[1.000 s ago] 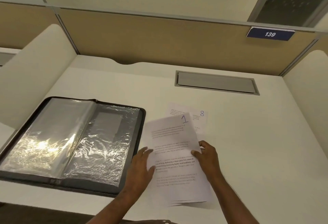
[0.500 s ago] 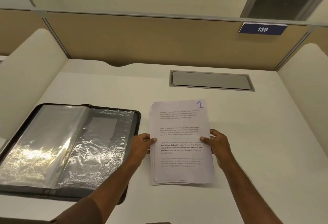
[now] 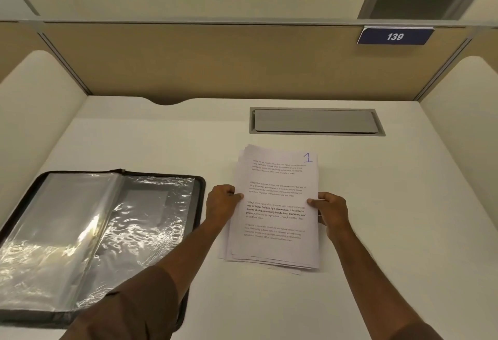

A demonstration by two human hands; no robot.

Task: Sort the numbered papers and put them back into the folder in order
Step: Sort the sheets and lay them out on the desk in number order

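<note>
Papers: a stack of papers (image 3: 275, 210) held between both hands, white printed sheets; the top one bears a handwritten blue "1" at its far right corner; edges fanned unevenly at the near and left sides.
Left hand (image 3: 222, 203): grips the stack's left edge, thumb on top.
Right hand (image 3: 330, 210): grips the right edge, thumb on top.
Folder (image 3: 94, 232): left of the left hand, lying open on the worktop (image 3: 390, 218), black-rimmed with shiny clear sleeves.

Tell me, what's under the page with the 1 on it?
More sheets: their edges peek out below page 1. Their numbers are covered, so I can't read them. Both hands hold the pile.
</note>
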